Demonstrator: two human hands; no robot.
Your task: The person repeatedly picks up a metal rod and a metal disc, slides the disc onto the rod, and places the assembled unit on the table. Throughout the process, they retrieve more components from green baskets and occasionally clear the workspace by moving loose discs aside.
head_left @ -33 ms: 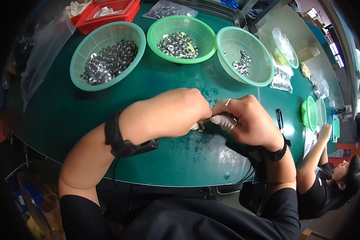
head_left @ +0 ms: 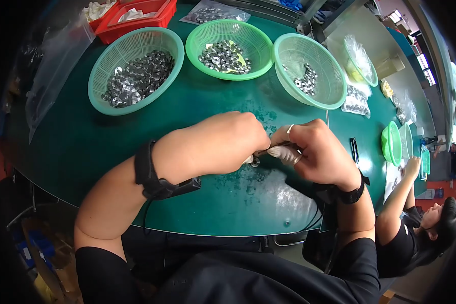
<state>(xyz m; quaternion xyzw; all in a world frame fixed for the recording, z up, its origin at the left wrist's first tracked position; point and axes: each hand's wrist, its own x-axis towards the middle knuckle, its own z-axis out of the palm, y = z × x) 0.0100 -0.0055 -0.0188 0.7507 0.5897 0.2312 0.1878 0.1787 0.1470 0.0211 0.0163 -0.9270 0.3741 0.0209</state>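
Both hands meet over the near middle of the green tabletop (head_left: pixel 86 147). The left hand (head_left: pixel 238 139) is curled into a closed grip with its fingertips turned down and away from the camera; a small round metal part (head_left: pixel 255 162) shows just below them, touching or nearly touching the tabletop. Whether that hand pinches the part itself cannot be told, since the knuckles hide the fingertips. The right hand (head_left: pixel 316 152) is clenched around a small whitish piece (head_left: pixel 283 153), possibly a covered fingertip or a sleeve-like component; which of the two is unclear. A ring sits on one right finger. Each wrist carries a dark strap, the left one with a cord running off toward the near edge.

Handling judgement: the metal part looks light, stiff and smooth, so likely slippery; a fingertip pinch across its rim seems the sound hold.

Along the far side stand three green mesh baskets: the left basket (head_left: pixel 99 86) well filled with similar silvery parts, the middle basket (head_left: pixel 248 63) holding a smaller heap, the right basket (head_left: pixel 329 91) holding few. A red tray (head_left: pixel 152 20) lies beyond them at far left. Clear bags of parts (head_left: pixel 357 101) lie to the right. Another person (head_left: pixel 415 223) sits at the near right.
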